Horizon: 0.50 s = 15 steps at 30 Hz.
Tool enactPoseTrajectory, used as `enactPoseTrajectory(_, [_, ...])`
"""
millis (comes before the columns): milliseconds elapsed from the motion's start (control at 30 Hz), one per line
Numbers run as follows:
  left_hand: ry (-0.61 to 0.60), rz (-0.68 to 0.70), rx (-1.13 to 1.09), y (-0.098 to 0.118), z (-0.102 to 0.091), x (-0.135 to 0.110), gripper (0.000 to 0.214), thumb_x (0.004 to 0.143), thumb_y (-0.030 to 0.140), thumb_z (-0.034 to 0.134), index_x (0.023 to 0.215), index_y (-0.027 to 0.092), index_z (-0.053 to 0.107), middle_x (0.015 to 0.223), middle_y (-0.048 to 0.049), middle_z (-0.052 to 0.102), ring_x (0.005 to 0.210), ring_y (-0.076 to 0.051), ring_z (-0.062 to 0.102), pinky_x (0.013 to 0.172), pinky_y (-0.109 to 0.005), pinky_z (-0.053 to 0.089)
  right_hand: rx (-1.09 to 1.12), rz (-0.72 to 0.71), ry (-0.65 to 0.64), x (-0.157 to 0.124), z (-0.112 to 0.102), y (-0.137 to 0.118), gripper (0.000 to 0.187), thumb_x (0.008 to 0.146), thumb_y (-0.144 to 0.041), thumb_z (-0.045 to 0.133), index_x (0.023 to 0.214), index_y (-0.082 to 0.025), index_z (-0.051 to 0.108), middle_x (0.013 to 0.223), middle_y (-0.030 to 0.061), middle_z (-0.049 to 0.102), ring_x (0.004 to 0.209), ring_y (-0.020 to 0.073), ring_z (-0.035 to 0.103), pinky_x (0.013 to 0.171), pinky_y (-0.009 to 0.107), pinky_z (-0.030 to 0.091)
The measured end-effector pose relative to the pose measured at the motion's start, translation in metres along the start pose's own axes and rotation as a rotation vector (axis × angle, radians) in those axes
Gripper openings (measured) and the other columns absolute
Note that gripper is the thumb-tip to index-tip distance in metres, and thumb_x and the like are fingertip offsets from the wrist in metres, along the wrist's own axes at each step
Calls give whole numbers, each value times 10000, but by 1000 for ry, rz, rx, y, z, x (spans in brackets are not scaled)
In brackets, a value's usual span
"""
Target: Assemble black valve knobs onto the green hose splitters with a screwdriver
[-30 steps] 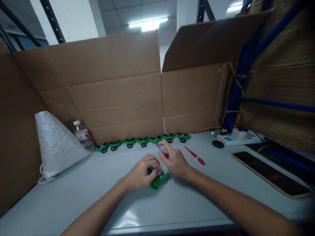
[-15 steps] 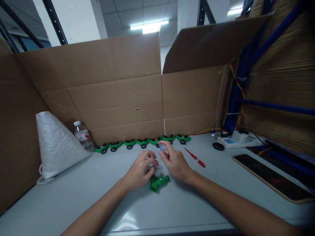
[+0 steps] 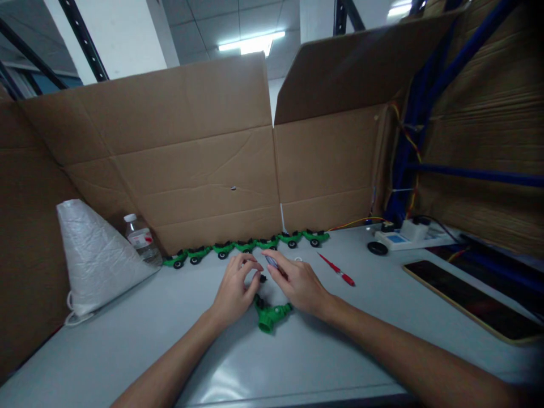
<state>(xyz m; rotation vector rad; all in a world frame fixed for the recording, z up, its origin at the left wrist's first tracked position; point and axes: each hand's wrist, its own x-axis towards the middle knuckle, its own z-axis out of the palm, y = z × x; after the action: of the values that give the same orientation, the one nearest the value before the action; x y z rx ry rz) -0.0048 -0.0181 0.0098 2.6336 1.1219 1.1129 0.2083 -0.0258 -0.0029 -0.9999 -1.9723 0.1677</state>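
A green plastic toy body (image 3: 270, 315) lies on the grey table (image 3: 127, 340) just below my two hands. My left hand (image 3: 234, 289) hovers over its left end with the fingers curled in a pinch near a small black part (image 3: 263, 278). My right hand (image 3: 297, 283) is close beside it, thumb and fingers pinched on a small pale bluish piece (image 3: 272, 261). The fingertips of both hands nearly meet above the toy body.
A row of several green toy cars (image 3: 246, 246) lines the cardboard wall (image 3: 191, 170). A red screwdriver (image 3: 338, 270) lies to the right, then a power strip (image 3: 403, 238) and a dark tablet (image 3: 467, 303). At the left are a white bag (image 3: 91, 255) and a water bottle (image 3: 138, 238).
My left hand has lifted off the green toy body and moved up toward my right hand. The toy body now lies uncovered on the table.
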Motion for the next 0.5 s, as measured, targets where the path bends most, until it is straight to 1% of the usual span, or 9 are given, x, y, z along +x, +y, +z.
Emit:
enactPoseTrajectory(133, [22, -19, 33, -2, 0, 1, 150, 1033, 213, 524, 1088, 240, 660, 1189, -95, 610, 1172, -277, 559, 1056, -469, 458, -4, 7, -1, 1, -5, -4, 402, 1076, -307, 474, 1449, -237, 608, 1002, 59, 811, 794, 201, 757, 739, 275, 524])
enactPoseTrajectory(200, [27, -33, 43, -3, 0, 1, 148, 1038, 225, 524, 1086, 239, 664, 1183, -94, 610, 1169, -275, 563, 1056, -461, 456, -2, 12, 4, 2, -6, -4, 399, 1077, -301, 473, 1446, -244, 615, 1081, 70, 812, 844, 209, 769, 767, 287, 542])
enactPoseTrajectory(300, [37, -56, 50, -3, -1, 2, 143, 1043, 239, 527, 1074, 239, 666, 1165, -88, 613, 1153, -271, 571, 1055, -455, 454, 1, 16, 20, 4, -7, 0, 405, 1080, -293, 463, 1459, -256, 599, 1241, 87, 780, 981, 235, 770, 832, 319, 560])
enactPoseTrajectory(333, [38, -60, 52, -3, -1, 3, 146, 1045, 241, 524, 1072, 240, 667, 1159, -86, 614, 1148, -270, 574, 1051, -454, 455, -4, 23, 30, 5, -7, 2, 407, 1082, -295, 458, 1466, -253, 588, 1262, 92, 772, 1003, 242, 767, 837, 327, 562])
enactPoseTrajectory(367, [39, -64, 56, -3, -1, 3, 150, 1047, 242, 520, 1071, 241, 668, 1154, -85, 615, 1146, -271, 575, 1047, -454, 456, -15, 36, 41, 6, -8, 4, 409, 1086, -300, 453, 1472, -245, 578, 1255, 98, 773, 998, 247, 767, 829, 330, 562])
enactPoseTrajectory(500, [40, -78, 82, -6, -1, 3, 150, 1047, 256, 519, 1081, 241, 664, 1160, -87, 614, 1154, -279, 573, 1049, -467, 457, -64, 95, 99, 10, -12, 12, 406, 1095, -318, 438, 1459, -197, 570, 1103, 107, 796, 863, 245, 767, 774, 329, 554])
